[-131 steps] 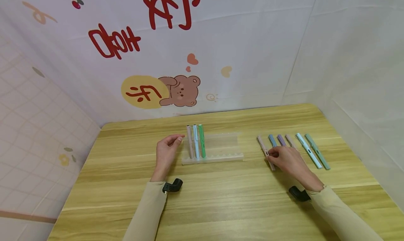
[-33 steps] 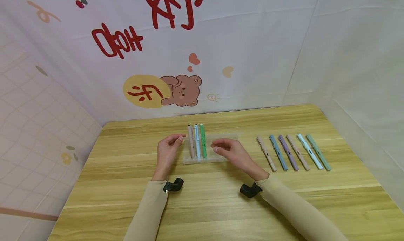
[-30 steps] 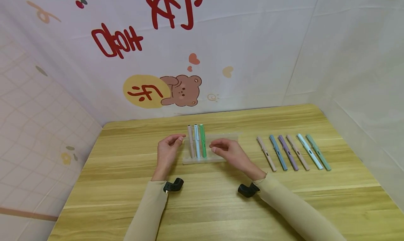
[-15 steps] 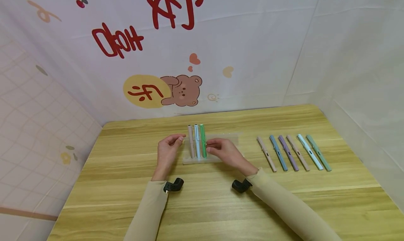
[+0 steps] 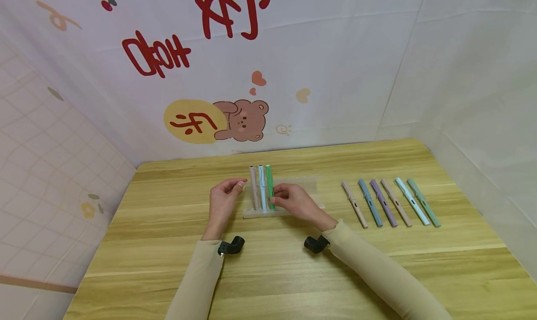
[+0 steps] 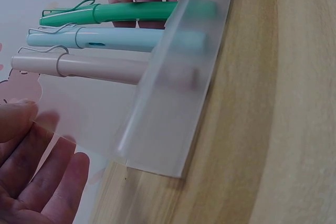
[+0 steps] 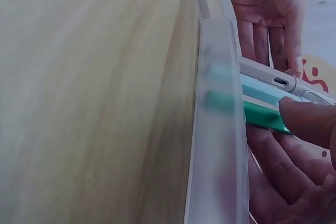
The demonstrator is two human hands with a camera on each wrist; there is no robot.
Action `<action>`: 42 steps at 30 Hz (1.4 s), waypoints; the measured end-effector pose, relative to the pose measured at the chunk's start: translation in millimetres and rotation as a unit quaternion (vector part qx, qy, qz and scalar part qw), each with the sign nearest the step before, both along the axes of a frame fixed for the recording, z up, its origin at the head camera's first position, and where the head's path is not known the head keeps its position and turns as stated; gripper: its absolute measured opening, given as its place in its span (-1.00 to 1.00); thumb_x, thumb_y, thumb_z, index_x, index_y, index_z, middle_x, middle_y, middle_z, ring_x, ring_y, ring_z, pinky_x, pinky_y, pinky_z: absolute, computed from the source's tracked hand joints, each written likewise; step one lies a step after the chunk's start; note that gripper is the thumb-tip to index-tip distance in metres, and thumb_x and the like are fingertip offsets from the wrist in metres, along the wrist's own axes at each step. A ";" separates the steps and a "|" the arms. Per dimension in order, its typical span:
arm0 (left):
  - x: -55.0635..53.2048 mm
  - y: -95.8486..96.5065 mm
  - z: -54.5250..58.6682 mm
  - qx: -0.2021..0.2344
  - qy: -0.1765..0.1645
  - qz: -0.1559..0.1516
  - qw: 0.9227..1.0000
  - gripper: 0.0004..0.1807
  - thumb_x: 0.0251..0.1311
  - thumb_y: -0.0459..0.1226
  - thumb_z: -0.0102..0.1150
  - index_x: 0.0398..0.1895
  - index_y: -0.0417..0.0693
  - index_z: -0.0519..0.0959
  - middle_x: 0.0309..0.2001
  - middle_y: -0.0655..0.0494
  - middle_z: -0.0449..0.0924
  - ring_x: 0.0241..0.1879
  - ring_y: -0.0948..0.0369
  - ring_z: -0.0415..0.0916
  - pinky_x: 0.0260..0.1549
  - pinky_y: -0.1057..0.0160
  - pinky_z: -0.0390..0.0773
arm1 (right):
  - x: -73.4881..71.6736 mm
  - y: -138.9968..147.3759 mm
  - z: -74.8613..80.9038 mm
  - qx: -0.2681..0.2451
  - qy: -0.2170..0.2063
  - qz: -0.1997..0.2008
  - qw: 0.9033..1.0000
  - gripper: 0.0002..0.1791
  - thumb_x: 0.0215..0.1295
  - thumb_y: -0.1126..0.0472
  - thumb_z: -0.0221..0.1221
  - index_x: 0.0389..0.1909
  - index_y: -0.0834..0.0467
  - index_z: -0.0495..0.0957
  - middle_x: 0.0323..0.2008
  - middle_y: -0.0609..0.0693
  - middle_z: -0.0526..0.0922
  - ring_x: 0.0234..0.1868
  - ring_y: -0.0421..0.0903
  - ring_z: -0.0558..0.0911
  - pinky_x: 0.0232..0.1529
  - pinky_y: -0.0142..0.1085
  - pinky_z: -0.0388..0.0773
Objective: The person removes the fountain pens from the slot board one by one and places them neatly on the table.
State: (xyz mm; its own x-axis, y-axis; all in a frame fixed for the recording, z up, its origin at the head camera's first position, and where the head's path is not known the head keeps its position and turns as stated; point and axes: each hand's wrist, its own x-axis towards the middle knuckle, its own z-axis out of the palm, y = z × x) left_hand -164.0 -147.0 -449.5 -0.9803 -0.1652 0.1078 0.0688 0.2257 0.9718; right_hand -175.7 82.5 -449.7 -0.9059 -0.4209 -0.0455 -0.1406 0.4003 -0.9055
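A clear plastic pen stand (image 5: pixel 253 214) holds a greyish-pink pen (image 5: pixel 254 189), a light blue pen (image 5: pixel 262 185) and a green pen (image 5: pixel 269 178) side by side at its left. My left hand (image 5: pixel 222 201) pinches the stand's left edge, and its fingers show through the clear sheet (image 6: pixel 89 111) in the left wrist view. My right hand (image 5: pixel 297 201) has its thumb on the front of the green pen (image 7: pixel 260 114), with the other fingers behind it. The pens' lower ends show blurred through the stand's frosted front lip (image 7: pixel 220 150).
Several capped pens lie in a row at the right of the wooden table (image 5: pixel 268 273), among them a pink pen (image 5: pixel 354 204), a blue pen (image 5: pixel 370 202), a purple pen (image 5: pixel 383 202) and a grey-green pen (image 5: pixel 423 202). A printed cloth (image 5: pixel 335 78) hangs behind the table.
My right hand has come left from the pink pen on the table to the stand, closing on the green pen. My left hand stays at the stand's edge.
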 end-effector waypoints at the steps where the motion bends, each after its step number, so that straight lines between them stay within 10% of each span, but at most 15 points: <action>1: 0.1 0.3 0.3 -0.001 0.000 0.001 1.000 -0.79 0.44 -0.33 0.25 -0.02 -0.28 0.74 -0.01 -0.15 0.75 0.01 -0.05 0.69 -0.14 0.48 0.59 | 0.1 -0.5 0.3 0.001 0.001 -0.002 1.000 -0.71 0.46 0.26 0.26 0.07 0.35 0.61 -0.08 0.13 0.76 0.00 0.00 0.71 0.00 -0.16 0.66; 42: -0.6 1.5 -1.5 0.008 -0.001 0.003 1.000 -0.78 0.44 -0.32 0.25 -0.01 -0.30 0.73 0.00 -0.16 0.75 0.02 -0.05 0.69 -0.12 0.46 0.60 | 46.5 44.9 25.8 -0.077 0.167 -0.118 0.976 -0.77 0.41 0.19 0.34 0.00 0.17 0.66 -0.14 -0.02 0.76 -0.12 -0.10 0.74 -0.05 -0.25 0.69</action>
State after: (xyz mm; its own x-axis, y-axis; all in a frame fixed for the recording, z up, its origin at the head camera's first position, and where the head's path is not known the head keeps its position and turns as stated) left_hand -164.6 -145.5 -451.0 -0.9795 -0.1735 0.1025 0.0646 0.2112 0.9753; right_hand -129.1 127.4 -423.9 -0.9321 -0.1766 0.3161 -0.3580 0.3196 -0.8773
